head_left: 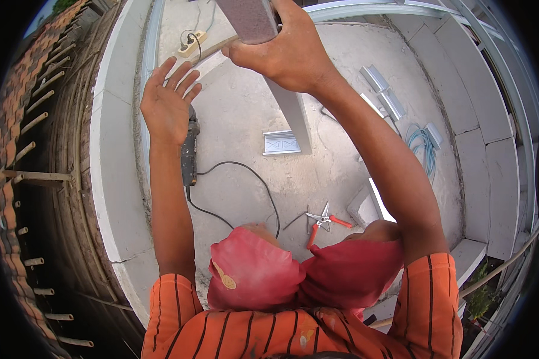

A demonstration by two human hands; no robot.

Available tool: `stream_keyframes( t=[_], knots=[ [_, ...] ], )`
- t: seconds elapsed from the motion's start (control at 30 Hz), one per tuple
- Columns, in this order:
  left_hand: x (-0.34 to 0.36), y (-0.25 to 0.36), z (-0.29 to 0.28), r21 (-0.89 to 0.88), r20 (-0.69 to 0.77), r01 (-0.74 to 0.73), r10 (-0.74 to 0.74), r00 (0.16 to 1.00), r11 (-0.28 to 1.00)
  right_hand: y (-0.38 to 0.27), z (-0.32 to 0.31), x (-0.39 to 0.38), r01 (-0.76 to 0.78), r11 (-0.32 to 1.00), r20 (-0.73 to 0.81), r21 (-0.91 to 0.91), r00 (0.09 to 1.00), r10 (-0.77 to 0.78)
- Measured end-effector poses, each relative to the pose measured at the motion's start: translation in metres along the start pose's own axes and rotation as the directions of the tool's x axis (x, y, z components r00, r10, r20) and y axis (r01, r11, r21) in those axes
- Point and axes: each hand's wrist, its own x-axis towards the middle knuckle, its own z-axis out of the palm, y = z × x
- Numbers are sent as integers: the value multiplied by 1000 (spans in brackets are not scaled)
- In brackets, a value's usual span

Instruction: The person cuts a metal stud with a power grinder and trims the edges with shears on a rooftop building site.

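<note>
My right hand (287, 57) is raised at the top, its fingers wrapped round a brownish-grey rectangular bar (250, 23). The bar's upper part runs out of view. My left hand (169, 110) is held up to the left, palm showing, fingers apart, with nothing in it. Beneath it on the floor lies a black corded power tool (188, 152), partly hidden by that hand and forearm. Below my right hand a pale grey board or beam (290, 110) slants down to a short silver metal channel piece (281, 143).
Red-handled snips (322, 224) lie on the concrete floor by my knees. Rightward are metal channel offcuts (383, 93), a coil of blue cord (422, 149) and a pale block (362, 206). A power strip (191, 43) sits far left. Low block walls (120, 179) enclose the floor; tiled roofing (6, 179) lies beyond.
</note>
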Motion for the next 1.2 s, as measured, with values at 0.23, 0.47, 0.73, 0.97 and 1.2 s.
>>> stream_keyframes(
  t=[0.23,0.47,0.73,0.97,1.2],
  knots=[
    [-32,-19,7,151,98,149,-165,981,977,7,-26,-1,-21,993,-21,-120,1000,18],
    [-94,-91,-30,415,144,452,-547,824,790,-43,-76,29,-202,969,79,-143,974,215],
    [-71,-99,-10,489,198,435,-582,789,756,46,-15,12,27,993,-126,-116,991,-42],
    [-29,-69,-22,459,-87,390,-397,914,798,22,-168,32,-182,961,-336,211,909,246],
    [-10,70,34,-214,-404,341,-401,822,915,-74,-338,86,150,865,-689,478,675,264]
  ],
)
